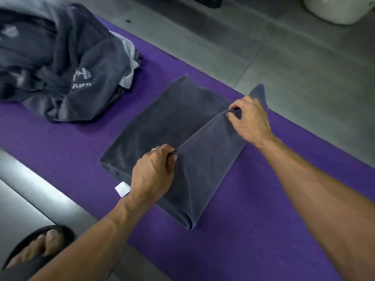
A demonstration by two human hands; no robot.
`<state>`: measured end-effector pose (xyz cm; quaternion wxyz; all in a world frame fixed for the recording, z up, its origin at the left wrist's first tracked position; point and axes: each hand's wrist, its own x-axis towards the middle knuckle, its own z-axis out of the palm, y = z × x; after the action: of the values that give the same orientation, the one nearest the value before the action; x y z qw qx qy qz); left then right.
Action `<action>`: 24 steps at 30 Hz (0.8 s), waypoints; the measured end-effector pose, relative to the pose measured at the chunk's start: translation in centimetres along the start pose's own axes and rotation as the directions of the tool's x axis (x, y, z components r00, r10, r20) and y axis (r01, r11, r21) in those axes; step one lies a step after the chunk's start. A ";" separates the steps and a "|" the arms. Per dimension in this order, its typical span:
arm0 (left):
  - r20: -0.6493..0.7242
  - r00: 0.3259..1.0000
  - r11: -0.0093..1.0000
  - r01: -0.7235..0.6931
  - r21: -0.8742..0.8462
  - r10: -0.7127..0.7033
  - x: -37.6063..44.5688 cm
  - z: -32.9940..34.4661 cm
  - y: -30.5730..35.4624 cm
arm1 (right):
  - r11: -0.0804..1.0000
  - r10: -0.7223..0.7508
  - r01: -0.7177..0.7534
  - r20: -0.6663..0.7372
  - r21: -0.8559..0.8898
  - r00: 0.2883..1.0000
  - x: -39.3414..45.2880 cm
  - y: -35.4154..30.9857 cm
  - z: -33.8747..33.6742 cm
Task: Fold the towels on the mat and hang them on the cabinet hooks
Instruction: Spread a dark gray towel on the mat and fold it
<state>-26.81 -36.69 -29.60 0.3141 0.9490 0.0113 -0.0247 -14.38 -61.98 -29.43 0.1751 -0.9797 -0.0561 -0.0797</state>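
Grey tiled floor (294,57), purple mat (253,230) across it. Grey towel (162,126) flat mid-mat; left hand (154,175) and right hand (249,120) both pinch its raised folded edge. Towel pile (54,61) at the mat's far-left end, white logo, "ARS" legible. White tag (122,188) at the towel's near edge. Sandalled foot (38,246) bottom-left.

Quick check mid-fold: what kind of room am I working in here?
Probably a gym or fitness studio floor, though I can't be sure: a purple exercise mat on grey floor tiles, and a pile of grey towels bearing a logo.
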 end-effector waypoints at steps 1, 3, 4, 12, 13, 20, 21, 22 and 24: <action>-0.024 1.000 1.000 0.004 0.004 -0.004 0.6 -0.8 -1.0 | 1.000 -0.024 0.024 -0.007 0.009 1.000 1.4 -1.2 0.8; -0.073 0.997 1.000 -0.001 0.025 0.003 2.0 -2.2 -3.1 | 0.996 -0.083 0.084 -0.014 0.027 0.996 4.0 -3.6 2.4; -0.096 0.995 0.999 -0.002 0.037 0.006 2.8 -2.8 -4.1 | 0.993 -0.112 0.112 -0.010 0.028 0.994 5.2 -4.8 3.1; -0.111 0.988 0.979 0.124 0.159 -0.107 6.7 -4.2 -11.6 | 0.972 -0.214 0.227 0.166 -0.064 0.963 11.9 -11.5 10.2; -0.084 0.989 0.975 0.132 0.178 -0.119 6.7 -3.9 -12.1 | 0.975 -0.195 0.212 0.199 -0.067 0.960 12.1 -11.6 11.0; -0.146 0.989 0.936 0.045 0.349 0.006 7.8 -3.9 -12.0 | 0.968 -0.200 0.178 0.115 0.175 0.973 10.6 -10.4 13.0; -0.159 0.984 0.940 -0.025 0.340 0.084 8.2 -3.4 -11.3 | 0.960 -0.226 0.216 0.037 0.180 0.973 9.8 -10.8 12.9; -0.155 0.976 0.941 -0.095 0.324 0.152 8.6 -2.8 -10.5 | 0.947 -0.269 0.269 -0.028 0.174 0.963 8.8 -11.2 12.9; -0.104 0.971 0.943 -0.179 0.280 0.215 8.9 -1.0 -9.2 | 0.904 -0.398 0.400 -0.046 0.152 0.916 6.4 -11.6 13.3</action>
<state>-18.20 -28.68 -34.78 0.1820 0.9786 -0.0664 0.0690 -7.93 -45.95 -36.72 0.2327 -0.9299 -0.2602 -0.1157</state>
